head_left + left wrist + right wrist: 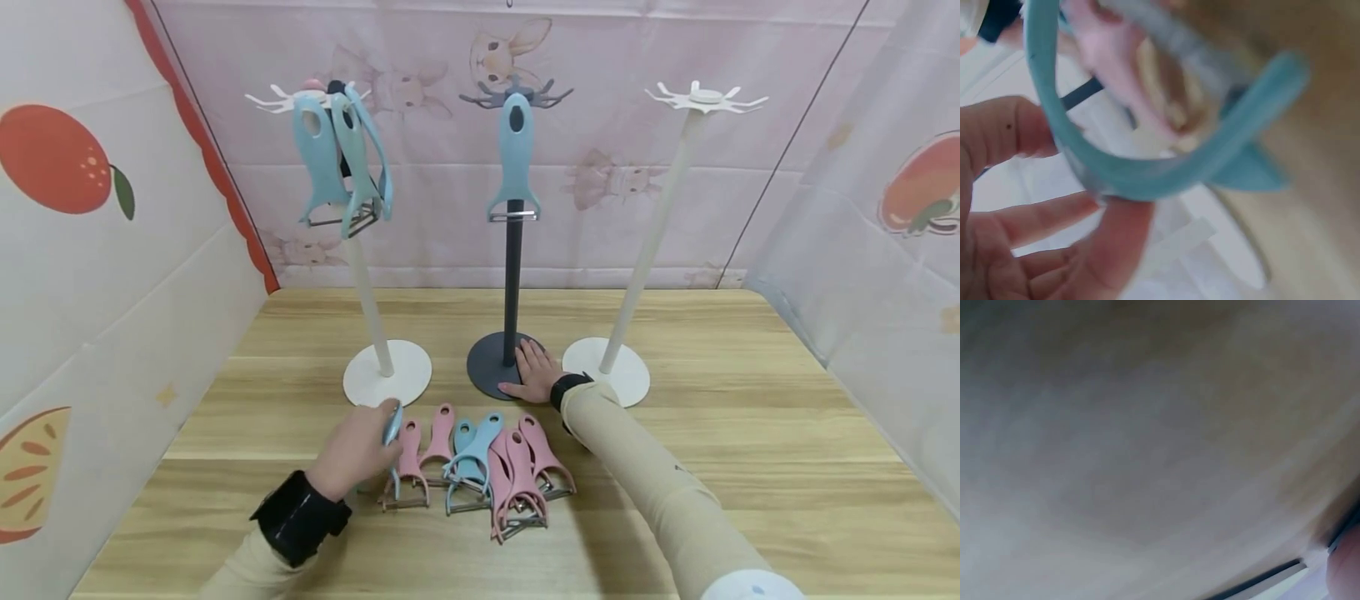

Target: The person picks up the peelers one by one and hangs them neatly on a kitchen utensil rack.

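Note:
My left hand (358,450) pinches a blue Y-shaped peeler (392,423) at the left end of a peeler pile. In the left wrist view, thumb and fingers hold this blue peeler (1125,177). The pile mixes pink peelers (517,467) and blue peelers (480,446), overlapping on the table. With fingers spread, my right hand (538,375) rests flat on the round base (486,362) of the dark grey stand (513,275). One blue peeler (516,150) hangs from that stand's front hook. The right wrist view is mostly blurred, with a sliver of hand at its edge.
At the left, a white stand (367,300) carries several blue peelers (321,150) on its hooks. Another white stand (652,233) with hooks on top is at the right. Printed cloth (435,200) walls surround the wooden table (750,433).

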`<state>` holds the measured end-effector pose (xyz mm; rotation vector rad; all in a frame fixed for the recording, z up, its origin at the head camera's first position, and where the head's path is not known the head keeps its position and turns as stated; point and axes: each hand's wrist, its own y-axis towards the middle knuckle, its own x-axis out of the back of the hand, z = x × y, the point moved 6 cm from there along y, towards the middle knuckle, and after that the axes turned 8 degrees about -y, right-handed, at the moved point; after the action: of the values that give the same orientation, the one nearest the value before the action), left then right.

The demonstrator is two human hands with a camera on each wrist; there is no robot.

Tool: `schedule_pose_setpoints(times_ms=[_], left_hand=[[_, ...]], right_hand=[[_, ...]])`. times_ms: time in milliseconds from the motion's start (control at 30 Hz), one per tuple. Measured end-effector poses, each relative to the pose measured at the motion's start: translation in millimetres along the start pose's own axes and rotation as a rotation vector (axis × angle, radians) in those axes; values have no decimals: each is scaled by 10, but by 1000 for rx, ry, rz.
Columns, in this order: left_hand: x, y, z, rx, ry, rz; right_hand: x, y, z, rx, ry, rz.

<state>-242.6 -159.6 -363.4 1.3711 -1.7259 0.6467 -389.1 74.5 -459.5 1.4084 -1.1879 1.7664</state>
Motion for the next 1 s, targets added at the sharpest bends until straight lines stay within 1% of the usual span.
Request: schedule_pose_setpoints(times_ms=[67, 133, 167, 267, 367, 400, 467, 533, 600, 667, 767, 833, 933, 1000], left_hand=[[132, 52, -97, -74, 2, -101], [275, 107, -222, -147, -18, -195], [344, 137, -292, -186, -34, -238], [545, 228, -523, -314, -143, -334], [723, 306, -768, -433, -239, -422], [777, 330, -850, -467, -265, -451], [881, 377, -1009, -534, -297, -521], [967, 430, -1151, -585, -321, -583], [1038, 500, -1272, -616, -349, -624], [1106, 581, -1376, -627, -378, -651], [1223, 700, -1506, -619, -412, -693], [1315, 769, -1579, -611, -420, -733], [1463, 857, -1680, -599, -420, -792], [1546, 915, -1739, -585, -418, -813]], right_hand=[[-24, 48, -30, 1, 34, 2], [-57, 110, -67, -2, 54, 9], [-81, 137, -88, 13, 76, -12], [-104, 178, -117, 8, 77, -8], [-63, 129, -96, 2, 69, -16], [-37, 104, -80, -17, 45, 7], [-2, 47, -54, -21, 27, 10], [20, 6, -36, -22, 1, 18], [25, -17, -31, -18, -10, 19], [28, -24, -31, -10, -9, 3], [18, -12, -35, 2, -9, -25], [3, 3, -37, 7, -16, -37], [-23, 25, -31, 6, -21, -38], [-25, 30, -18, 7, -17, -45]])
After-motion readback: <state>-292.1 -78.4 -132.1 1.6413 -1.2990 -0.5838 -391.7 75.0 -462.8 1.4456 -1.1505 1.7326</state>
